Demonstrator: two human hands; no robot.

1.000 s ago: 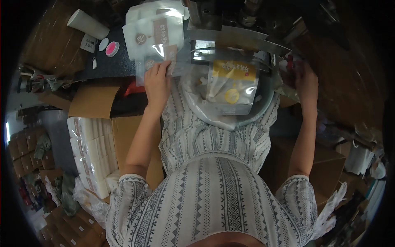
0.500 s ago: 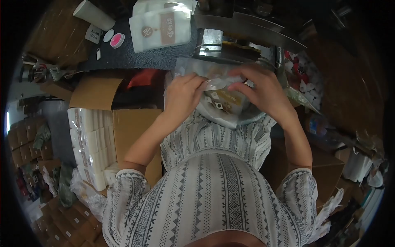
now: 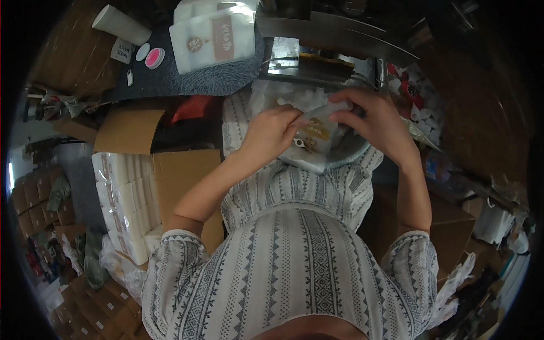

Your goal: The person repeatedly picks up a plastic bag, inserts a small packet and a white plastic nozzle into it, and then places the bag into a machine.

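A clear plastic pouch (image 3: 320,131) with a gold label is between my hands, above my lap. My left hand (image 3: 273,129) is closed on the pouch's left edge, fingertips pinched together. On the other side, my right hand (image 3: 371,122) has thumb and forefinger closed on the pouch's upper right part. Beneath and behind the pouch lies a larger clear bag (image 3: 266,96) with whitish pieces showing through it. Small white and dark items show beside the gold label.
Filled white pouches (image 3: 198,42) lie on a grey fluffy mat (image 3: 218,79), near a white cup (image 3: 122,25) and a pink round tub (image 3: 154,58). An open carton (image 3: 187,181) with stacked white packs (image 3: 127,198) stands at left. A metal machine (image 3: 340,31) is ahead.
My left hand has moved right, closer to my right hand, and the pouch's top is drawn together and tilted. More of the whitish pieces behind it are exposed. The view has shifted slightly.
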